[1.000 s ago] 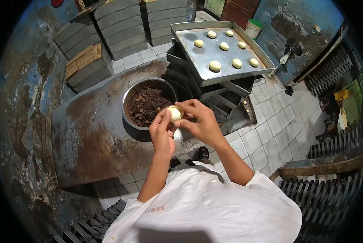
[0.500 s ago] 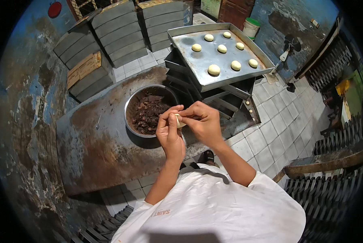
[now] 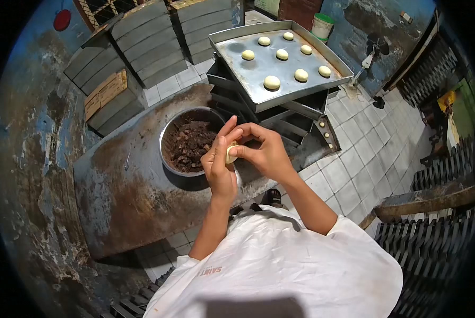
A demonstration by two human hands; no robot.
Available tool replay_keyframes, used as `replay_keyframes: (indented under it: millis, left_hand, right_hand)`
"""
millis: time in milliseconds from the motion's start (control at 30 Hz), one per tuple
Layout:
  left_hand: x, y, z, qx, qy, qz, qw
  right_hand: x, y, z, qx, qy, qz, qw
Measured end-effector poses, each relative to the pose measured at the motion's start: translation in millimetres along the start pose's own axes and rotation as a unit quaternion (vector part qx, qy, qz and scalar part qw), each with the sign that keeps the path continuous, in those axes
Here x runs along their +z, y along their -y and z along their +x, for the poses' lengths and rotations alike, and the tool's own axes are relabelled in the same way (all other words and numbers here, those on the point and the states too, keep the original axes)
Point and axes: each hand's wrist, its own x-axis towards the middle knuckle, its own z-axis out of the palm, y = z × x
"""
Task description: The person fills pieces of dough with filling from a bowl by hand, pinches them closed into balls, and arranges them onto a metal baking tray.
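A small pale piece of dough (image 3: pixel 230 153) is held between my two hands, mostly covered by fingers. My left hand (image 3: pixel 219 168) cups it from the left, with some fingertips pointing up. From the right, the thumb and fingers of my right hand (image 3: pixel 264 152) press on it. Just behind my hands stands a round metal bowl (image 3: pixel 166 161) of dark brown, crumbly filling (image 3: pixel 189 143). Farther back, a metal tray (image 3: pixel 258 66) carries several pale dough balls (image 3: pixel 272 82), set apart from one another.
The tray rests on a stack of metal trays (image 3: pixel 295 130) turned at different angles. A worn table (image 3: pixel 126 196) bears the bowl. More stacked trays (image 3: pixel 150 45) line the back, and a white bucket with a green rim (image 3: pixel 321 26) stands beyond. Slatted racks (image 3: pixel 423 254) are at right.
My right fingers have closed in over the dough, and my left fingers have straightened upward around it. The view has shifted slightly, so the tray and bowl appear a little higher and further left.
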Motion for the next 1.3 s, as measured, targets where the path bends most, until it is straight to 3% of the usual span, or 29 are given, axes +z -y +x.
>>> replay_keyframes:
  millis: [33, 67, 233, 300, 333, 500, 567, 600, 633, 700, 833, 867, 900, 1033, 1167, 1200, 1233, 1300]
  left_hand:
    - [1.4, -2.5, 0.1, 0.004, 0.029, -0.003, 1.0]
    - [3.6, -4.9, 0.3, -0.034, 0.017, -0.065, 0.997]
    - [-22.1, 11.2, -5.6, -0.175, -0.053, -0.042, 0.982]
    - [-29.6, 14.7, -4.7, -0.151, -0.056, -0.042, 0.986]
    - [-29.2, 13.0, -4.7, -0.14, -0.054, -0.049, 0.987]
    - [-9.3, 8.2, -5.4, -0.082, -0.03, -0.039, 0.995]
    - [-6.6, 15.8, -4.5, -0.003, 0.0, 0.014, 1.0]
    - [-5.5, 19.7, -4.3, 0.006, 0.008, 0.031, 0.999]
    - [-3.0, 24.6, -2.9, 0.006, 0.011, 0.029, 0.999]
    - [5.5, 33.9, -0.3, 0.057, 0.02, 0.062, 0.996]
    - [27.0, 43.4, 14.3, 0.079, 0.005, 0.06, 0.995]
    - [36.0, 44.4, 18.6, 0.068, -0.021, 0.06, 0.996]
    - [41.6, 47.4, 24.6, 0.072, -0.022, 0.058, 0.995]
    - [71.5, 50.0, 44.3, 0.029, -0.116, 0.018, 0.993]
    - [105.2, 56.7, 60.8, 0.071, -0.123, 0.111, 0.984]
    - [113.9, 60.0, 64.8, 0.112, -0.104, 0.145, 0.978]
    - [120.2, 61.6, 69.0, 0.152, -0.086, 0.181, 0.968]
    - [124.8, 64.1, 75.5, 0.145, -0.079, 0.216, 0.962]
  right_hand:
    - [-0.8, -2.2, 0.0, 0.027, 0.007, 0.06, 0.998]
    - [-6.7, -4.8, 0.1, 0.019, 0.004, 0.001, 1.0]
    - [1.0, -2.9, -6.7, 0.02, -0.032, -0.023, 0.999]
    - [4.4, 4.3, -10.7, -0.043, -0.009, -0.075, 0.996]
    - [4.8, 3.6, -13.7, -0.017, 0.012, -0.055, 0.998]
    - [-0.3, -6.9, -11.0, -0.113, -0.016, -0.135, 0.984]
    - [-4.8, 6.3, -7.2, -0.029, -0.04, -0.071, 0.996]
    - [-9.2, 2.3, -5.8, 0.019, -0.033, 0.015, 0.999]
    - [-13.9, 0.2, -3.7, 0.017, -0.036, 0.013, 0.999]
    - [-23.7, -3.4, -0.8, 0.117, 0.009, 0.115, 0.986]
    - [-34.9, -14.7, 11.0, 0.08, -0.002, 0.123, 0.989]
    - [-37.6, -12.7, 15.0, 0.058, -0.018, 0.04, 0.997]
    - [-39.2, -13.7, 19.2, 0.019, -0.029, 0.049, 0.998]
    - [-60.6, -10.1, 39.7, 0.028, 0.017, 0.124, 0.992]
    - [-94.9, -19.0, 69.5, 0.026, 0.059, 0.137, 0.988]
    - [-103.5, -24.8, 79.1, -0.019, 0.073, 0.08, 0.994]
    - [-110.2, -26.9, 85.9, -0.017, 0.083, 0.08, 0.993]
    - [-122.2, -21.9, 101.1, 0.099, 0.088, 0.168, 0.977]
